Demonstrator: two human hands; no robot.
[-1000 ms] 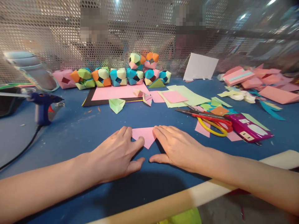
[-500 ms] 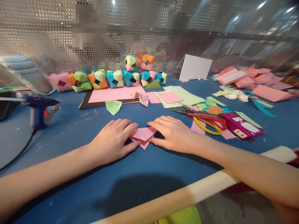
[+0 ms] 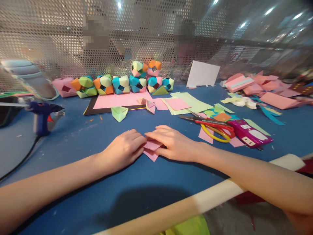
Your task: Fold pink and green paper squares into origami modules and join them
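Observation:
A partly folded piece of pink paper (image 3: 152, 152) lies on the blue table between my two hands. My left hand (image 3: 126, 147) is closed at the paper's left side, its thumb and fingers pinching that edge. From the right, my right hand (image 3: 172, 143) grips the paper, with fingers over its upper edge and the thumb low on its right side. One pointed corner of the paper sticks out toward me. My fingers cover its far edge. Beyond my hands lies a folded light green paper piece (image 3: 119, 113), and a small folded pink piece (image 3: 150, 106) is to its right.
Several paper polyhedra (image 3: 121, 84) line the back by the perforated metal screen (image 3: 146, 29). A blue glue gun (image 3: 41, 117) stands left. Scissors (image 3: 217, 132), a purple power strip (image 3: 249, 133) and paper scraps lie right. A pale bar (image 3: 215, 197) runs along the near edge.
My left hand's thumb has drawn in against its fingers at the paper's left edge. My right fingers have slid left across the paper's top, so less of it shows.

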